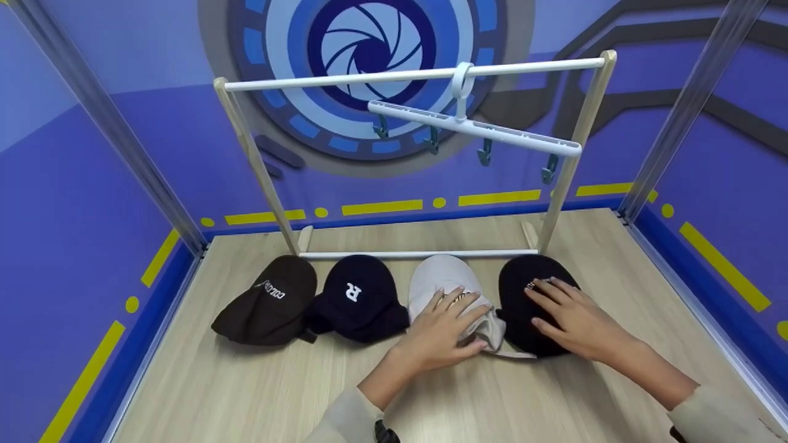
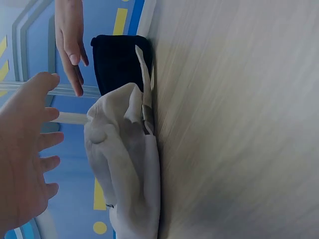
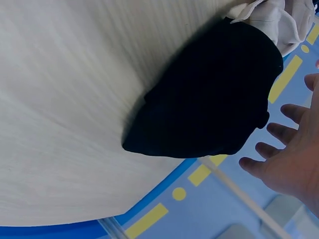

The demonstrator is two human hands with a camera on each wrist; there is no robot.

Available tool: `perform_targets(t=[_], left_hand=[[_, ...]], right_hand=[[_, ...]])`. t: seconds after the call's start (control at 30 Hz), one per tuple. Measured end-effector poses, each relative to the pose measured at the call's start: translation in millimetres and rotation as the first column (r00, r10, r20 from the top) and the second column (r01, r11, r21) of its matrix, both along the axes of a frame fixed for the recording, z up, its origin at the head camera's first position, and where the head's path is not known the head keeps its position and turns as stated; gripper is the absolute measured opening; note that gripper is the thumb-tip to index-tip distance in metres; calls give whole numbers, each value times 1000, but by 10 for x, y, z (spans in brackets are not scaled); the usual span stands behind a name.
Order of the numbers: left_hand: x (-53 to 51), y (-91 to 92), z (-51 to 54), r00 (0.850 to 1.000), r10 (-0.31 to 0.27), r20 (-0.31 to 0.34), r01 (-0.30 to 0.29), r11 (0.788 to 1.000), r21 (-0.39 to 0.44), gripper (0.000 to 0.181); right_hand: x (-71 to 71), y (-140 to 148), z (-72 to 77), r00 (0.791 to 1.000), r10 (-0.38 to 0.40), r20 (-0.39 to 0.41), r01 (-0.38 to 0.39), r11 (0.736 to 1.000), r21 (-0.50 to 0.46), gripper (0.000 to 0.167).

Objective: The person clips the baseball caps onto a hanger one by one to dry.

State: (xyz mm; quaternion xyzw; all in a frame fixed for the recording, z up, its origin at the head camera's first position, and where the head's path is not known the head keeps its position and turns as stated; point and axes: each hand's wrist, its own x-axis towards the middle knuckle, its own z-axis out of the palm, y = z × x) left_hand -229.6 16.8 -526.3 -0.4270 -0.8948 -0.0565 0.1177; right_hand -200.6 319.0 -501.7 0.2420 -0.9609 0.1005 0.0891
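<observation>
Four caps would be several; they lie in a row on the wooden table. My left hand [image 1: 440, 332] hovers over the white cap [image 1: 438, 275], and the left wrist view shows a gap between its spread fingers [image 2: 50, 140] and the crumpled white cloth. Above the black cap [image 1: 516, 307] at the right end is my right hand [image 1: 575, 320], fingers spread and apart from the cap in the right wrist view. Further left sit a navy cap [image 1: 360, 277] with a white letter R and a dark brown cap [image 1: 289, 301] with white lettering. Neither hand holds anything.
Behind the caps stands a rack [image 1: 345, 79] with wooden posts and a white top bar. From the bar hangs a tilted white hanger [image 1: 514, 136] with several dark green clips [image 1: 485, 152]. Blue patterned panels [image 1: 80, 203] enclose the wooden table [image 1: 258, 394].
</observation>
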Motion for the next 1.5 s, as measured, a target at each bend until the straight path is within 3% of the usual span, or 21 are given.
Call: perform_targets(t=[0.3,0.73,1.2,1.5], left_hand=[[18,154,-19,999,-28,28,26,998,48,63],[64,346,-30,998,-51,47,52,999,-12,66],[-8,446,63,998,-55,15,56,998,-22,67],[108,507,-16,997,-64,41,65,998,-11,69]], right_hand=[[20,44,-24,1000,4,-15,-4,1000,3,54],[136,127,-107,999,-15,29,15,1000,4,53],[178,259,3,998,-51,38,51,999,-16,58],[261,314,24,997,-40,60,40,999,-3,60]])
